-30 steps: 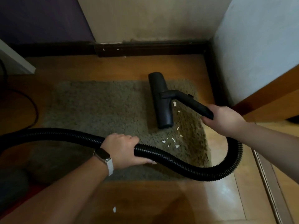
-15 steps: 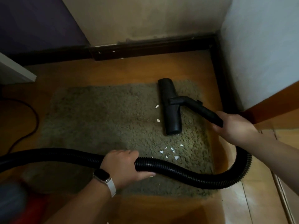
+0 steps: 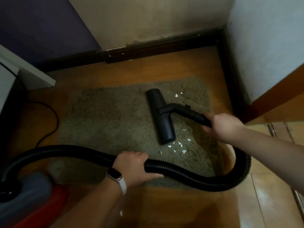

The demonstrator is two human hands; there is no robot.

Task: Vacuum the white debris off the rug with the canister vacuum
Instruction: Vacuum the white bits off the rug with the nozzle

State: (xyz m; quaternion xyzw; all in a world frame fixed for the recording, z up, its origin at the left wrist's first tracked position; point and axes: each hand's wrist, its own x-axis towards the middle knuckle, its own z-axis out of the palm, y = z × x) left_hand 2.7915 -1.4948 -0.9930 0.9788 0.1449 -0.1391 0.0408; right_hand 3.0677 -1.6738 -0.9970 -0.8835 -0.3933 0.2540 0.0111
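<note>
A grey-green shaggy rug (image 3: 115, 119) lies on the wooden floor. The black floor nozzle (image 3: 162, 119) rests flat on its right half. My right hand (image 3: 222, 126) grips the black wand (image 3: 190, 112) behind the nozzle. My left hand (image 3: 133, 167) holds the black ribbed hose (image 3: 197, 180), which loops from the wand round to the red and grey canister (image 3: 32, 199) at the lower left. White scraps (image 3: 179, 146) lie near the nozzle's near end, and two more scraps (image 3: 178, 94) lie to the right of its far end.
Dark skirting (image 3: 156, 48) and walls close the corner behind and to the right of the rug. A black cable (image 3: 52, 119) curls on the floor at left beside a white cabinet (image 3: 24, 74). One white scrap (image 3: 121, 213) lies on bare floor near me.
The nozzle has slid left across the rug, uncovering scraps to the right of its far end. The two scraps that lay to its left are gone. The canister has come into view at lower left.
</note>
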